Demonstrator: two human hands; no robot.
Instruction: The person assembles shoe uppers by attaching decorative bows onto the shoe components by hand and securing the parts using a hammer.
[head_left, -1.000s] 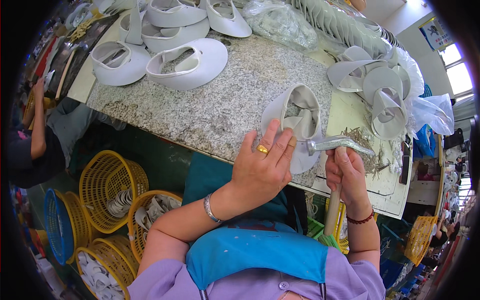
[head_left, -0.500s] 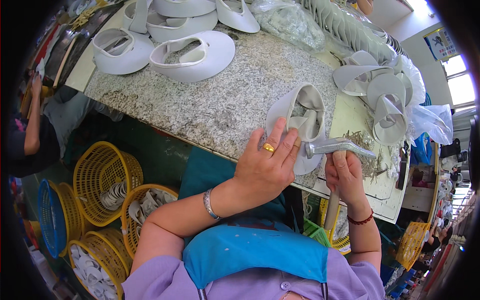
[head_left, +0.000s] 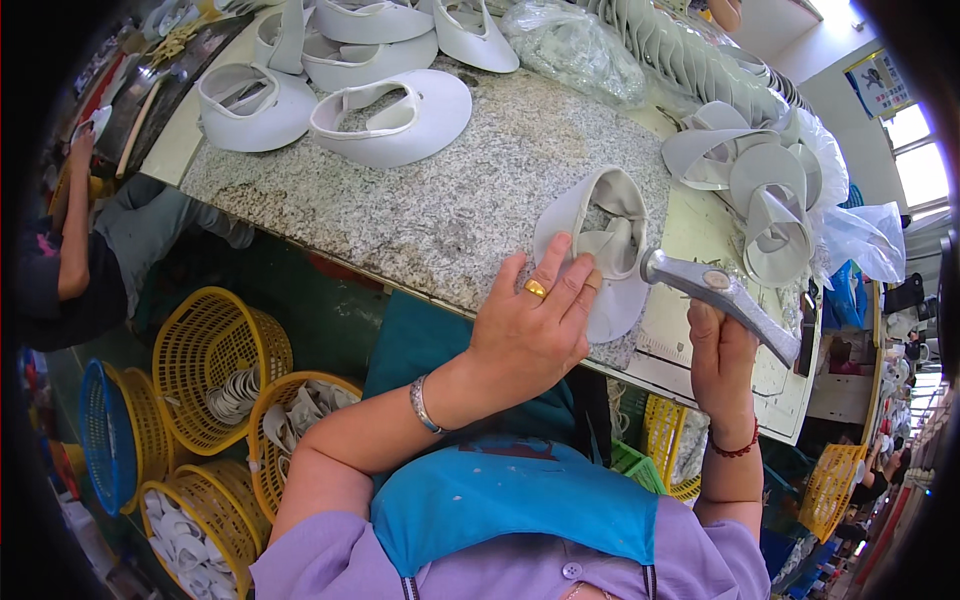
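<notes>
Speckled-grey stone worktop (head_left: 400, 215) extends beyond the left hand (head_left: 533, 325), outspread on a curved white visor (head_left: 617, 303) near its edge; right hand (head_left: 724, 358) grips a silver-headed hammer (head_left: 708, 280).

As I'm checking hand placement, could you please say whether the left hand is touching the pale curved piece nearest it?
Touching: the head view shows the left hand with its fingers laid on the pale curved piece.

No words or numbers legible, a poster (head_left: 880, 88) on the wall (head_left: 838, 92) at upper right, a dark figure and small marks on its pale ground, too small to read; a dark reddish patch (head_left: 505, 450) on the blue apron (head_left: 515, 505), unclear whether lettering
</notes>
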